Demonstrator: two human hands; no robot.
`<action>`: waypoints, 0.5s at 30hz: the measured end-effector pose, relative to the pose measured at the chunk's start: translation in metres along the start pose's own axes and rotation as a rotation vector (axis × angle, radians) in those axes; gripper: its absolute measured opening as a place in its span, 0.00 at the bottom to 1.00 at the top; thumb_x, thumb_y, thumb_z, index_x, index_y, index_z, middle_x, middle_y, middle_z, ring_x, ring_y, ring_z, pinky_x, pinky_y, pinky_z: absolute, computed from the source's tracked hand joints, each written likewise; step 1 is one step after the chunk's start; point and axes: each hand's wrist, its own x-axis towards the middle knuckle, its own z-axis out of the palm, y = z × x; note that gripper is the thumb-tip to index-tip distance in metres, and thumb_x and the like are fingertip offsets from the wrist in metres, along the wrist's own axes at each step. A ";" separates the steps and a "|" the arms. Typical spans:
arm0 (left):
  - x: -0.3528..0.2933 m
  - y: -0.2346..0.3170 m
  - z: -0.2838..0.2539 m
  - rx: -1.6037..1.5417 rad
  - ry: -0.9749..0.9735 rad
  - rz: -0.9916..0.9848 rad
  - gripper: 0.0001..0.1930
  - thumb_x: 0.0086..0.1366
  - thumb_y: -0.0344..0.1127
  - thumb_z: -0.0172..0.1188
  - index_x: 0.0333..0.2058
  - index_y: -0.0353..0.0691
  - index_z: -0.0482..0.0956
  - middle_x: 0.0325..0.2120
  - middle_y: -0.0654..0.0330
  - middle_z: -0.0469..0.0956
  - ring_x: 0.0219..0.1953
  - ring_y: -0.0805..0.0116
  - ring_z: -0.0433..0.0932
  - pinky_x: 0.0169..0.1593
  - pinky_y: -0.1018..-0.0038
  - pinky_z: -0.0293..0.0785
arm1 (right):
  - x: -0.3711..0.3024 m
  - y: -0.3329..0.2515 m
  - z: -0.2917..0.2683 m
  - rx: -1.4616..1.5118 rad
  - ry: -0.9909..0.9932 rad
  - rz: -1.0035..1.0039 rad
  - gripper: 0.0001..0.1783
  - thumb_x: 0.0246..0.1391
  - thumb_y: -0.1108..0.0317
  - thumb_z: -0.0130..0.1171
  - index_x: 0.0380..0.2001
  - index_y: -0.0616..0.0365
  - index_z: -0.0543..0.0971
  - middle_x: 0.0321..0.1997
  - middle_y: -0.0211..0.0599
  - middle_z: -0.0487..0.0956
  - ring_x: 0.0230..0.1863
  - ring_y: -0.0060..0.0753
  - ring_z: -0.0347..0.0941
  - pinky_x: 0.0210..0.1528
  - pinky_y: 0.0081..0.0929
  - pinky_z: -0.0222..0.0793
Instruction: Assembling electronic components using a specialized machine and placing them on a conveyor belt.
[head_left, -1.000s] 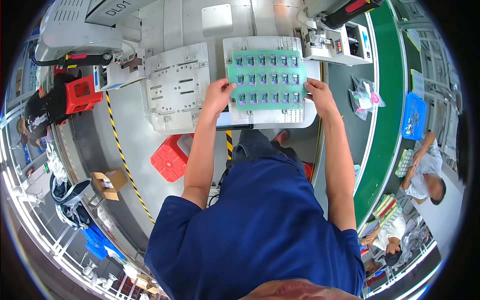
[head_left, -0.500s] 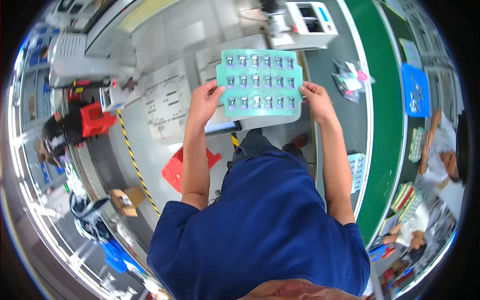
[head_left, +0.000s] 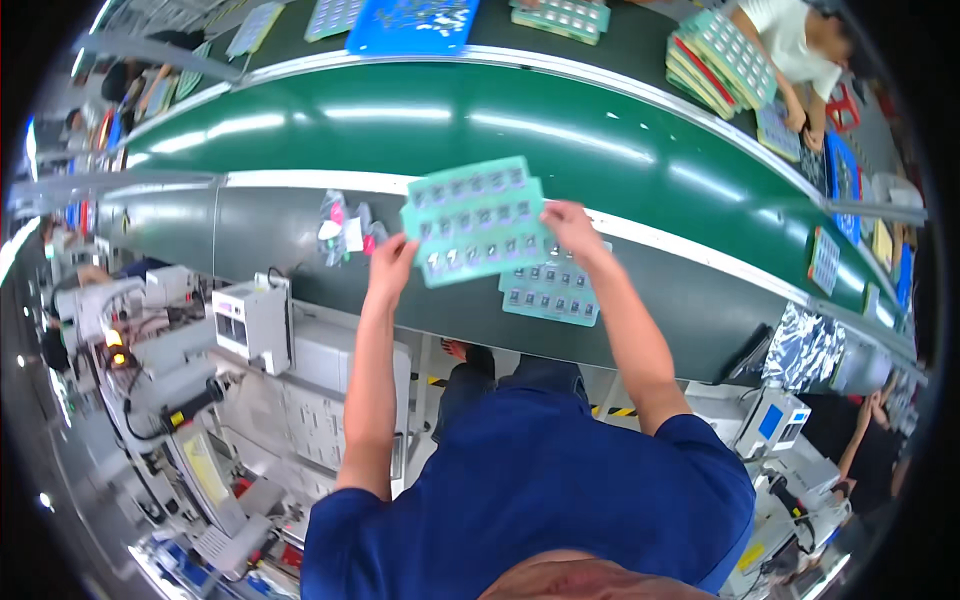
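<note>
Since its face is filled with rows of small parts (head_left: 486, 216), the green tray (head_left: 470, 203) is gripped by opposite edges between the left hand (head_left: 393, 262) and the right hand (head_left: 572, 225), apparently to keep the parts untouched. Just below the right hand, a second tray (head_left: 545, 314) is partly hidden; contact cannot be told. Left of the left hand, plastic bags (head_left: 332, 228) are seen. Room seems offered rightward along the grey bench (head_left: 690, 310), bounded beyond the hands by a white rail (head_left: 700, 255), then a green belt (head_left: 620, 180).
</note>
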 end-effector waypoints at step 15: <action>0.281 0.064 0.205 0.292 -0.290 -0.142 0.18 0.66 0.40 0.59 0.52 0.41 0.77 0.45 0.62 0.78 0.46 0.70 0.75 0.51 0.70 0.72 | 0.118 0.068 -0.172 0.212 0.387 0.236 0.13 0.57 0.65 0.58 0.43 0.58 0.82 0.29 0.22 0.76 0.26 0.16 0.65 0.25 0.19 0.59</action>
